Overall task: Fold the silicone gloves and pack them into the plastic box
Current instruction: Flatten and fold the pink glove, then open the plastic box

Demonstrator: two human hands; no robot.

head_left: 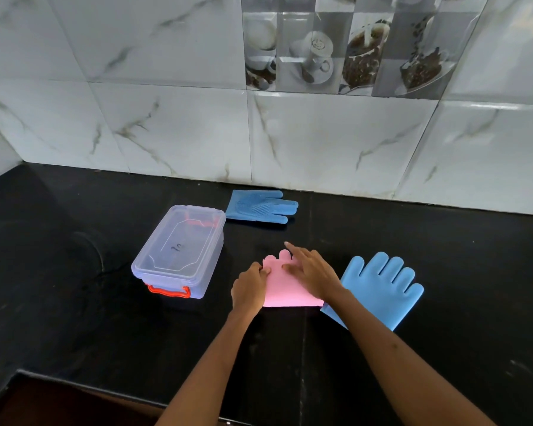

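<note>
On the black table, head view: pink glove lies flat at centre, fingertips pointing toward the wall. Left hand has its fingers curled over the glove's left edge, gripping it. Right hand rests on top w/ fingers straight, pressing down. Clear box, lid on, orange latch at the front, sits just left of the pink glove. Blue glove lies flat just right of it, cuff partly under the right forearm. 2nd blue glove lies near the wall, behind the box.
</note>
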